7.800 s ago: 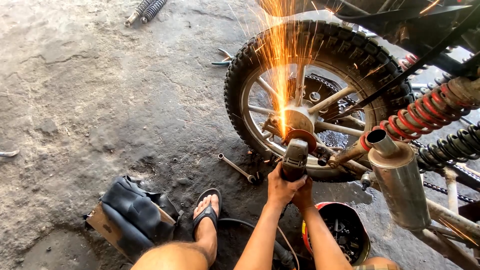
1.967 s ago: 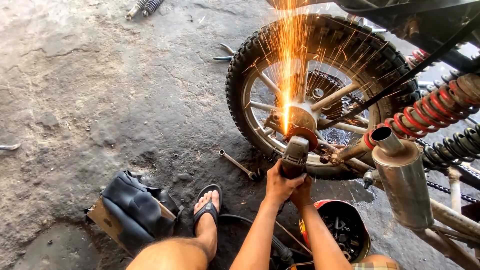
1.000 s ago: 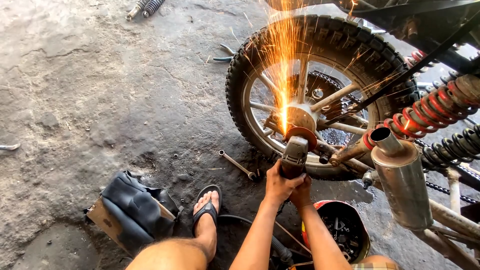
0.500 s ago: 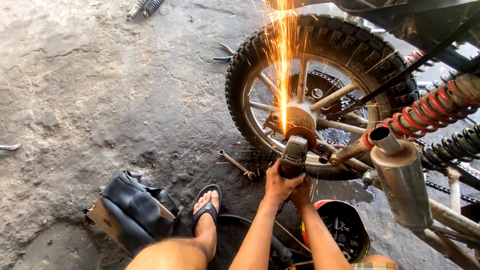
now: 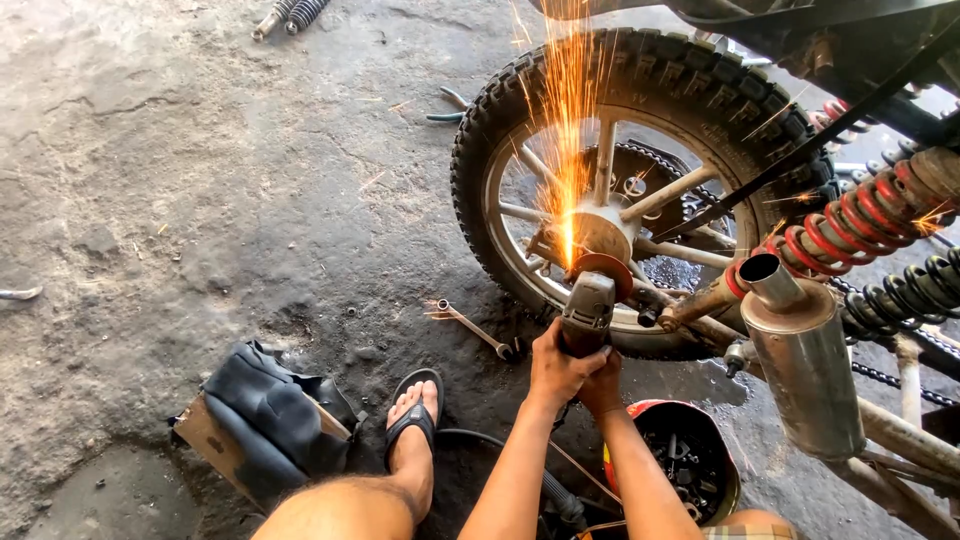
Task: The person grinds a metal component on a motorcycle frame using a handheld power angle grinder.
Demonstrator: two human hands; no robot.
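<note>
Both hands grip a grey angle grinder point(image 5: 588, 305) from behind. My left hand point(image 5: 556, 367) wraps its body and my right hand point(image 5: 603, 385) sits just behind and to the right. The grinder's disc point(image 5: 602, 268) presses at the hub point(image 5: 596, 235) of a motorcycle rear wheel point(image 5: 640, 80) with a knobby tyre. A stream of orange sparks point(image 5: 568, 110) shoots upward from the contact point. The grinder's cable point(image 5: 480, 437) trails back between my arms.
A wrench point(image 5: 470, 328) lies on the oily concrete left of the wheel. My sandalled foot point(image 5: 412, 425) rests beside a folded black rubber tube on cardboard point(image 5: 265, 420). A bowl of small parts point(image 5: 690, 460) sits under my right arm. A chrome exhaust point(image 5: 795, 350) and red shock spring point(image 5: 860, 215) are at right.
The grinder stays pressed at the hub with both hands in place. Only the spark stream shifts slightly in spread and direction.
</note>
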